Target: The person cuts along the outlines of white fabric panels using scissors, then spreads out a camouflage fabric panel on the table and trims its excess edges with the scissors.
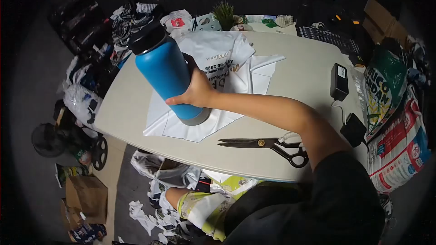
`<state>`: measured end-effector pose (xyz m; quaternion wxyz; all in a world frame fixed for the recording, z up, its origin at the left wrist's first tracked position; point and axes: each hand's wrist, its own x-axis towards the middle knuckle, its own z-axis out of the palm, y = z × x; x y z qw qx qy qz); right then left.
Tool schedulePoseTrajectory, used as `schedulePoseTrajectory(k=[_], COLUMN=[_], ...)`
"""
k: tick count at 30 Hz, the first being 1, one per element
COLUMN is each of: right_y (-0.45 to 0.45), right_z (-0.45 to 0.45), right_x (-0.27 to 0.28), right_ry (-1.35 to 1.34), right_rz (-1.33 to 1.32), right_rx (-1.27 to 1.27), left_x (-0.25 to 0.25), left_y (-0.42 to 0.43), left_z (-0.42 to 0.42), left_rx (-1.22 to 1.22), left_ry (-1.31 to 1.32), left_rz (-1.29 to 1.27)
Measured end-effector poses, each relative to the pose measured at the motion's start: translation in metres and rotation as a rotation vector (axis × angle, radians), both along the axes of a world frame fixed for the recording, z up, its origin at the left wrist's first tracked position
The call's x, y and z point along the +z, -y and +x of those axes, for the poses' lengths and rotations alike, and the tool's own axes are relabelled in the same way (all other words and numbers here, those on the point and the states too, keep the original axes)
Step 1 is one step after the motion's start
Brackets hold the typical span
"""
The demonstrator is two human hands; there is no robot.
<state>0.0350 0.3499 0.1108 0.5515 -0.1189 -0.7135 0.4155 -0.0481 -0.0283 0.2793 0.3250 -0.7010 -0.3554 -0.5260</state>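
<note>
Over on my left, a brown paper bag [88, 199] stands open on the floor beside the cream-topped table [304, 72]. Up on that table, the tall blue bottle [165, 75] with a black cap and grey base leans over a white printed cloth [229, 75]; whether its base bears on the fabric, I cannot tell. The person's right hand [198, 87] grasps it from the side, thumb across the near face. The left hand is out of sight, so I cannot tell its state. Farther right lie dark metal scissors [261, 143], then a black rectangular power adapter [339, 81].
</note>
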Motion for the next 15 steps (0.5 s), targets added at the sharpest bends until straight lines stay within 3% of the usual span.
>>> schedulePoseTrajectory(k=[4, 9, 10, 12, 15], right_y=[-0.006, -0.061, -0.087, -0.092, -0.133], right_z=[0.01, 0.1, 0.118, 0.161, 0.216], right_x=[0.008, 0.041, 0.036, 0.05, 0.047], right_ry=[-0.061, -0.006, 0.042, 0.032, -0.007], right_rz=[0.008, 0.213, 0.303, -0.015, 0.049], right_rx=[-0.017, -0.182, -0.384, -0.525, -0.791], left_x=[-0.024, -0.083, -0.091, -0.111, -0.152], left_y=[-0.034, -0.13, -0.143, -0.168, -0.216], left_z=[0.009, 0.017, 0.016, 0.009, 0.011], left_rx=[0.017, -0.114, -0.108, -0.086, -0.005], left_ry=[0.099, 0.246, 0.26, 0.3, 0.351], left_rz=[-0.212, -0.487, -0.546, -0.66, -0.88])
